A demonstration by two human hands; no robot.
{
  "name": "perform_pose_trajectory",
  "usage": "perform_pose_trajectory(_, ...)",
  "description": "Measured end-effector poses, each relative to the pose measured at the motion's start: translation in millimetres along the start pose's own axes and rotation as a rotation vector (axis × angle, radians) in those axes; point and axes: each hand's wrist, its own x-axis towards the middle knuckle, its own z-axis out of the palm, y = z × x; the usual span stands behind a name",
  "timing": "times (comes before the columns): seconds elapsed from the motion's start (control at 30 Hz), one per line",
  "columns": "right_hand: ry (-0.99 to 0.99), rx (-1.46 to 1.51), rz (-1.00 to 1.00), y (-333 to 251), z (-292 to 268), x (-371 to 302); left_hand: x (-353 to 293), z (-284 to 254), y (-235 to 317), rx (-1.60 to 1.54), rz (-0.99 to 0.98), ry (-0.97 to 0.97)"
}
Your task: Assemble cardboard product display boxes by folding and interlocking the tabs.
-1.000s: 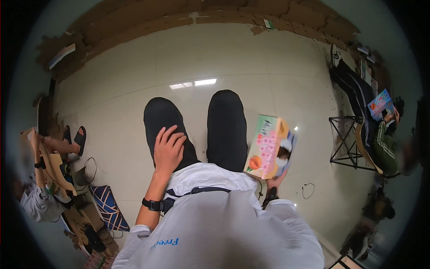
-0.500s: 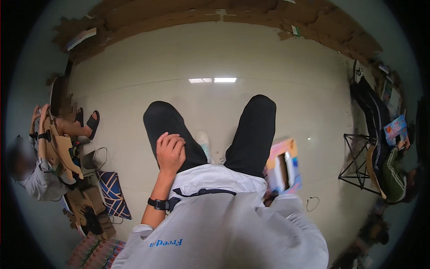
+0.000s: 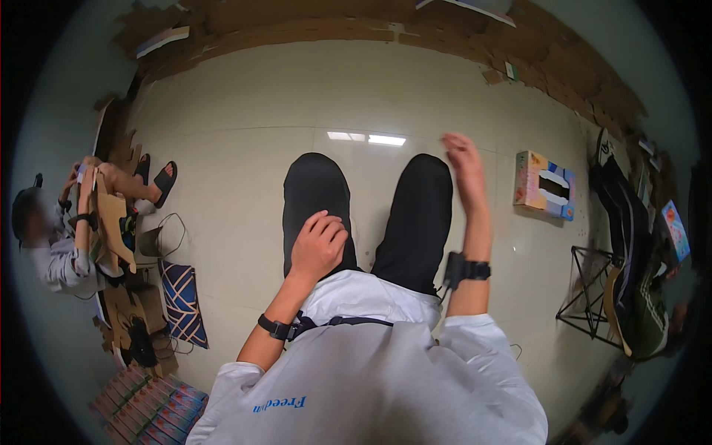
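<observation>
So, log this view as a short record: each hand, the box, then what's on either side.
Left hand: resting on left thigh
Right hand: extended right of right knee, holding nothing
Tissue box: right of the right hand, touching neither hand
Left side: navy patterned cushion, seated co-worker
Right side: another co-worker in dark trousers

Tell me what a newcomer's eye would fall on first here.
Probably the colourful carton with a dark opening, vivid against the pale floor to the right and apart from both hands. Next would likely come the person's right hand, empty beside the right knee, and the left hand, resting on the black-clad left thigh. At left, what looks like a blue patterned cushion also stands out.
</observation>
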Motion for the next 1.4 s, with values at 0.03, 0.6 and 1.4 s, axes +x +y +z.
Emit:
perform_pose_trajectory(0.03, -0.128, -0.148, -0.117, 6, 32, -8, -2, -2, 1, 0.007, 0.002, 0.003)
perform_pose_trajectory(0.6, -0.993, -1.12, 0.189, 176, 132, -88, -54, 62, 8, 0.266, -0.411, -0.195)
perform_pose_trajectory(1.4, -1.027, -1.189, -0.127, 122, 160, -144, -128, 194, 90, -0.253, -0.635, -1.426)
